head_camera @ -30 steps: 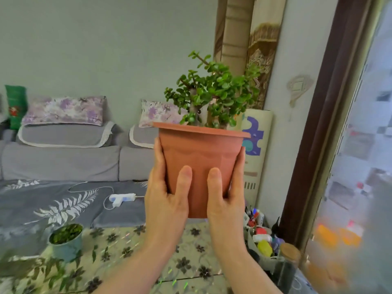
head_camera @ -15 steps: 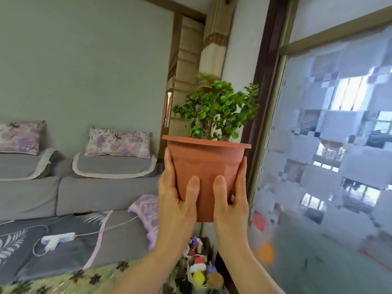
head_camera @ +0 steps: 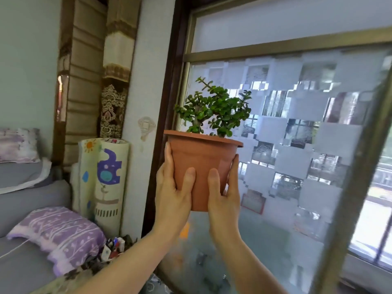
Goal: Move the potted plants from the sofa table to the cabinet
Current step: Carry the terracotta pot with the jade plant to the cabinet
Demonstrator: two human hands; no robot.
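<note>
A terracotta-coloured plastic pot (head_camera: 201,160) with a small green jade plant (head_camera: 214,111) is held up in the air at chest height, upright. My left hand (head_camera: 171,192) grips its left side with the thumb on the front. My right hand (head_camera: 224,194) grips its right side the same way. The pot hangs in front of a frosted glass window. The sofa table and the cabinet are out of view.
A large window with patterned frosted film (head_camera: 297,145) and a dark wooden frame (head_camera: 167,81) fills the right. A grey sofa (head_camera: 25,209) with a purple pillow (head_camera: 59,232) lies at the left. A rolled play mat (head_camera: 101,177) stands by the wall.
The view has swung right, away from the sofa and toward the window. Both hands keep the same hold on the pot, which stays in the middle of the view.
</note>
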